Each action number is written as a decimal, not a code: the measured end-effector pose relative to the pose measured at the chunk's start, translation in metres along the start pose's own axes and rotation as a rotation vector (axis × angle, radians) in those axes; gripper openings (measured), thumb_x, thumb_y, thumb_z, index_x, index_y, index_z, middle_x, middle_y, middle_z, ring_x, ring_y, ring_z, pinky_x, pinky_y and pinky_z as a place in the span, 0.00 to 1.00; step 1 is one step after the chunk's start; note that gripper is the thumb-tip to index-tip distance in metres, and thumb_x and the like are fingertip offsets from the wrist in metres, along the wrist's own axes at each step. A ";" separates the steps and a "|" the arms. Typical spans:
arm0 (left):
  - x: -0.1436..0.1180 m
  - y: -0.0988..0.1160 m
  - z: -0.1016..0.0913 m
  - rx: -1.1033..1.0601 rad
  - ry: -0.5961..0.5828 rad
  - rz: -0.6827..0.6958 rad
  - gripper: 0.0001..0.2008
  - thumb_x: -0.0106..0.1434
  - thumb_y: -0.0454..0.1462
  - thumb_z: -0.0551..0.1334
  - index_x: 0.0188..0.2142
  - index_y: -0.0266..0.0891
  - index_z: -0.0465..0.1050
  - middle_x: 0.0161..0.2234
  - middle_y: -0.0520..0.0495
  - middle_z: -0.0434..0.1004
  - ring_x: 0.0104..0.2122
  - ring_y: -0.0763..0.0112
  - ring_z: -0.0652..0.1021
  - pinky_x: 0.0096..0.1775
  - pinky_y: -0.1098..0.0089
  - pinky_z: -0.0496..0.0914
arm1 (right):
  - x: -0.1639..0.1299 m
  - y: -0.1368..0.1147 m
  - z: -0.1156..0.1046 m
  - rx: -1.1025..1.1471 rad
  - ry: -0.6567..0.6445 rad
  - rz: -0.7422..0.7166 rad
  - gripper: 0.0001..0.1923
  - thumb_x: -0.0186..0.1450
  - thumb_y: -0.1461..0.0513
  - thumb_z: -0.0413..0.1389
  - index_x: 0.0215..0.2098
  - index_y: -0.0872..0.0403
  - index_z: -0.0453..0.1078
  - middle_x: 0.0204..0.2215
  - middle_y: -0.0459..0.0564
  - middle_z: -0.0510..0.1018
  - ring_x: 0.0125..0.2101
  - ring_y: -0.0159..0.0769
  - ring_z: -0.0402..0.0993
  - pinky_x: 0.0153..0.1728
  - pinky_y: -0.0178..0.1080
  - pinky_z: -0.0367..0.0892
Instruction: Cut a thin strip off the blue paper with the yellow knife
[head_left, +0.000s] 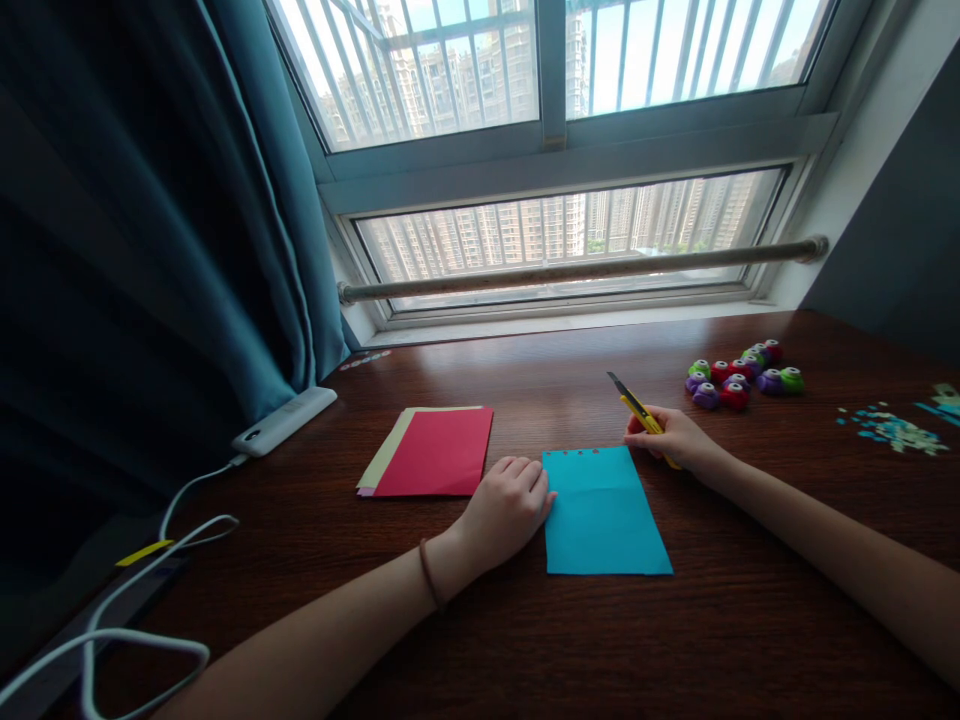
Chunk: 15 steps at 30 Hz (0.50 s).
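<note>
Gripping a yellow cutter [641, 412] beside a blue sheet [604, 520]

Showing nearest, by the left edge of the table [465, 650], a looping white cable [150, 638]. Laying the left hand [510, 505], palm down and fingers loosely bent, on the left side of the blue sheet, mid-table; cannot tell whether pinching it. Holding the yellow cutter in the right hand [671, 437], fingers closed round its body, blade out toward the far edge, just beside the sheet's far right corner. Displaying small dark marks [581, 452] along the sheet's far side. Adding, just beyond the left hand, a stack of coloured paper [442, 455], red on top; toward the right edge, scattered blue and pale bits [896, 428]; by the left edge, a white device [285, 422] joined to the white cable; toward the far right corner, clustered green, red and purple toys [735, 396]. Taking in, past the far edge, a window [553, 165] and rail [592, 270]; at left, a blue curtain [247, 200].
</note>
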<state>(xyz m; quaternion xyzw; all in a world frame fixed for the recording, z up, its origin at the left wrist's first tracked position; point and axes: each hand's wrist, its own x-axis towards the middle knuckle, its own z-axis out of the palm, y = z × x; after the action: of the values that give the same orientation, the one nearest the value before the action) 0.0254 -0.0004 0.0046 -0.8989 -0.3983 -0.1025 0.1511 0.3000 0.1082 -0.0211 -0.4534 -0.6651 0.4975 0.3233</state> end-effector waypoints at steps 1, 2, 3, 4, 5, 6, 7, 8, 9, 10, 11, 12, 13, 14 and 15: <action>0.000 0.000 0.000 0.000 0.001 0.000 0.10 0.67 0.36 0.52 0.39 0.31 0.69 0.36 0.40 0.70 0.38 0.57 0.71 0.41 0.58 0.68 | 0.000 0.000 0.000 0.000 -0.001 0.001 0.18 0.51 0.55 0.63 0.32 0.58 0.65 0.28 0.49 0.71 0.21 0.29 0.63 0.19 0.32 0.59; 0.000 0.000 0.000 0.000 0.003 0.001 0.10 0.67 0.36 0.52 0.39 0.31 0.69 0.36 0.40 0.70 0.38 0.57 0.71 0.41 0.58 0.68 | 0.000 0.000 0.000 0.000 -0.001 0.001 0.18 0.51 0.55 0.63 0.32 0.58 0.65 0.28 0.49 0.71 0.21 0.29 0.63 0.19 0.32 0.59; -0.001 0.000 0.000 0.000 0.004 0.002 0.10 0.67 0.36 0.52 0.39 0.31 0.69 0.36 0.40 0.70 0.38 0.57 0.71 0.41 0.58 0.68 | 0.000 0.001 0.000 0.001 -0.002 0.001 0.18 0.51 0.55 0.63 0.32 0.58 0.65 0.28 0.49 0.71 0.21 0.29 0.63 0.19 0.32 0.59; -0.001 0.000 0.000 0.000 0.005 0.003 0.10 0.67 0.36 0.52 0.39 0.31 0.69 0.36 0.40 0.70 0.38 0.57 0.71 0.41 0.58 0.68 | 0.000 0.001 0.000 0.003 -0.003 0.000 0.18 0.51 0.55 0.63 0.32 0.58 0.65 0.28 0.49 0.71 0.21 0.29 0.63 0.19 0.32 0.59; -0.001 0.000 0.000 0.001 0.007 0.003 0.10 0.67 0.36 0.52 0.39 0.31 0.69 0.36 0.40 0.70 0.38 0.57 0.71 0.41 0.58 0.68 | 0.000 0.000 0.000 0.006 -0.002 -0.002 0.18 0.51 0.55 0.63 0.32 0.58 0.65 0.28 0.49 0.71 0.21 0.29 0.63 0.19 0.32 0.59; -0.001 0.000 0.000 0.001 0.008 0.004 0.10 0.67 0.36 0.52 0.38 0.31 0.69 0.36 0.40 0.70 0.38 0.57 0.71 0.41 0.58 0.68 | -0.001 0.000 0.000 0.009 -0.001 -0.004 0.18 0.51 0.55 0.63 0.32 0.58 0.65 0.28 0.49 0.71 0.21 0.29 0.63 0.19 0.32 0.59; -0.001 0.000 0.000 0.002 0.009 0.004 0.10 0.67 0.36 0.52 0.38 0.31 0.69 0.35 0.40 0.70 0.38 0.57 0.71 0.41 0.58 0.68 | -0.001 0.000 0.000 0.010 0.000 -0.005 0.18 0.51 0.55 0.63 0.33 0.58 0.65 0.29 0.49 0.72 0.21 0.29 0.63 0.19 0.32 0.59; 0.000 0.000 0.000 0.002 0.009 0.005 0.10 0.67 0.36 0.53 0.38 0.31 0.69 0.35 0.40 0.70 0.38 0.57 0.71 0.41 0.58 0.68 | -0.001 0.000 0.000 0.010 0.001 -0.004 0.18 0.51 0.55 0.63 0.33 0.58 0.65 0.29 0.49 0.72 0.21 0.29 0.63 0.19 0.32 0.59; 0.000 0.000 0.000 0.003 0.008 0.006 0.10 0.67 0.35 0.53 0.38 0.31 0.69 0.35 0.40 0.70 0.38 0.57 0.71 0.41 0.58 0.68 | -0.002 -0.001 0.000 0.009 0.001 -0.002 0.18 0.51 0.55 0.63 0.33 0.58 0.65 0.29 0.49 0.72 0.21 0.29 0.63 0.19 0.32 0.59; 0.000 0.000 -0.001 0.003 0.008 0.006 0.09 0.67 0.35 0.53 0.38 0.31 0.69 0.35 0.40 0.70 0.38 0.57 0.71 0.41 0.58 0.68 | -0.002 -0.001 0.000 0.009 0.002 0.002 0.18 0.51 0.55 0.63 0.32 0.58 0.65 0.29 0.49 0.71 0.21 0.29 0.63 0.19 0.32 0.59; 0.000 0.000 -0.001 0.003 0.008 0.006 0.09 0.67 0.35 0.53 0.38 0.31 0.69 0.35 0.40 0.70 0.38 0.57 0.71 0.41 0.58 0.68 | -0.002 -0.002 0.000 0.009 0.002 0.007 0.18 0.51 0.55 0.63 0.32 0.57 0.65 0.29 0.49 0.72 0.21 0.29 0.63 0.19 0.32 0.59; 0.000 0.000 -0.001 0.004 0.008 0.006 0.09 0.67 0.35 0.53 0.38 0.31 0.69 0.35 0.40 0.70 0.38 0.57 0.71 0.41 0.58 0.68 | -0.003 -0.003 0.000 0.009 0.001 0.010 0.18 0.51 0.55 0.63 0.32 0.57 0.65 0.29 0.49 0.72 0.21 0.29 0.63 0.19 0.32 0.59; 0.000 0.000 -0.001 0.004 0.008 0.004 0.09 0.67 0.35 0.53 0.38 0.31 0.69 0.35 0.40 0.70 0.38 0.57 0.71 0.41 0.58 0.68 | -0.003 -0.004 0.000 0.010 0.001 0.011 0.18 0.51 0.55 0.63 0.32 0.57 0.65 0.28 0.49 0.72 0.21 0.30 0.63 0.19 0.32 0.59; 0.000 0.000 -0.001 0.004 0.009 0.003 0.09 0.67 0.35 0.53 0.38 0.31 0.69 0.35 0.40 0.70 0.38 0.57 0.71 0.41 0.58 0.68 | -0.003 -0.004 0.001 0.011 0.002 0.011 0.18 0.50 0.54 0.63 0.32 0.57 0.65 0.28 0.49 0.72 0.21 0.30 0.64 0.19 0.32 0.59; 0.000 0.000 -0.001 0.003 0.009 0.002 0.09 0.67 0.36 0.53 0.38 0.31 0.69 0.35 0.40 0.70 0.38 0.57 0.71 0.41 0.58 0.68 | -0.003 -0.005 0.001 0.012 0.002 0.011 0.19 0.50 0.54 0.63 0.32 0.57 0.65 0.29 0.49 0.72 0.21 0.30 0.64 0.19 0.32 0.59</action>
<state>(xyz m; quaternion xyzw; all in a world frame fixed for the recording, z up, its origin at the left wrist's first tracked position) 0.0254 -0.0007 0.0056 -0.8985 -0.3970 -0.1058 0.1544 0.2989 0.1046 -0.0167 -0.4557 -0.6593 0.5028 0.3239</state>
